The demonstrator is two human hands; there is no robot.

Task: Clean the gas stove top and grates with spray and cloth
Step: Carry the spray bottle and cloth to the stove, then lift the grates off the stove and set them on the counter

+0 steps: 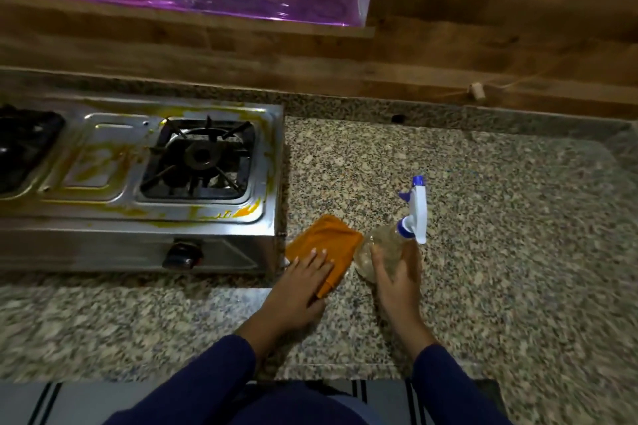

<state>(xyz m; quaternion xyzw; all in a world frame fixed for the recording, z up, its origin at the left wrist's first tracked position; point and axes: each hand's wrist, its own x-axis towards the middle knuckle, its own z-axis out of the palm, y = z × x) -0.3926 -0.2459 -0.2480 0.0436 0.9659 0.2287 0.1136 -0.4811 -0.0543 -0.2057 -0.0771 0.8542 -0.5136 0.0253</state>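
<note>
One orange cloth [328, 238] under left hand [300, 283], right hand [397, 281] gripping spray bottle [386, 247]

left burner [24, 148] cut off, cloth [328, 238] part-covered

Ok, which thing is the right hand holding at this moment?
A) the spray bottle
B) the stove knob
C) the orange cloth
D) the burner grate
A: the right hand has its fingers wrapped round the clear spray bottle on the counter, while the left hand rests flat on the orange cloth.
</note>
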